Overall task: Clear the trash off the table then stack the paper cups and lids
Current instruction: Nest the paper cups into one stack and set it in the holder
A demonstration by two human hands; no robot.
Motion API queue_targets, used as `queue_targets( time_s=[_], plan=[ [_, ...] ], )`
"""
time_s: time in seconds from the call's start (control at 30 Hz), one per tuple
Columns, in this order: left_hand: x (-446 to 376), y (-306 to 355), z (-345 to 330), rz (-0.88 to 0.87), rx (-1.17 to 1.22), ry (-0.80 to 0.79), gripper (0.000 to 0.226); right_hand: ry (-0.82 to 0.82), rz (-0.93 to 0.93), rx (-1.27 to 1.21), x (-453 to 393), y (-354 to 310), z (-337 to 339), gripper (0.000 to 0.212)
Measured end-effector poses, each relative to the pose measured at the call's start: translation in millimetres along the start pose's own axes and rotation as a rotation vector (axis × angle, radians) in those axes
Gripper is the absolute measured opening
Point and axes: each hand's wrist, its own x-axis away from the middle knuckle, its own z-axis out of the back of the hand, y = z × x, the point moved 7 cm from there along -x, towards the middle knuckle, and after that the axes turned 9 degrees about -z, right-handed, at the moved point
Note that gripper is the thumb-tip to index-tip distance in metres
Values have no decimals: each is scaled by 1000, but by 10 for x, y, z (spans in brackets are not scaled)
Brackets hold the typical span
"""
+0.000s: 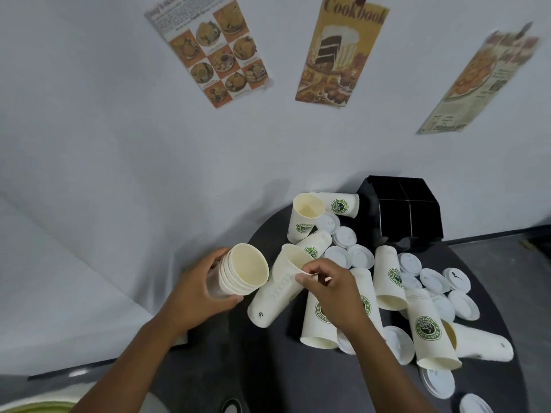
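Head view, left to right: the left hand (205, 289) wraps around a nested stack of cups (243, 271), mouth tipped toward the right, four or five rims showing. Just right of it, the right hand (331, 293) pinches the rim of a single cup (278, 289) between thumb and fingertips; that cup leans with its base down-left, close beside the stack's mouth. Judging by the thin paper walls, these cups are light and crush easily, so a hold at the rolled rim, or a loose wrap around the body, suits them better than a squeeze mid-wall. The step in hand looks like sliding this cup into the stack.

Beyond and right of the right hand, on the dark table (268, 377), I count about eight more loose cups, one upright (304, 217) and the rest lying down. White lids (360, 256) lie scattered among them, roughly fifteen, though overlap makes that uncertain. A black organizer (399, 210) stands behind them.
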Motion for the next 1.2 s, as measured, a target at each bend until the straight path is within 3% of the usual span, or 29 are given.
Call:
queue_targets(
  time_s=[0.2,0.43,0.63,0.97,1.2],
  plan=[
    [187,626,-152,-49,-41,40,89,149,226,-38,553,-475,797,17],
    [336,1612,-776,-130,-7,89,88,330,491,-96,1420,-874,2009,20],
    [526,2194,-1297,-171,11,72,87,424,539,-174,2045,-768,2648,17],
    [643,2771,-1916,-193,1,-9,90,266,599,39,2307,-376,2650,13],
    [830,2585,-2113,-181,13,-42,89,148,556,247,2348,105,2470,46]
  ],
)
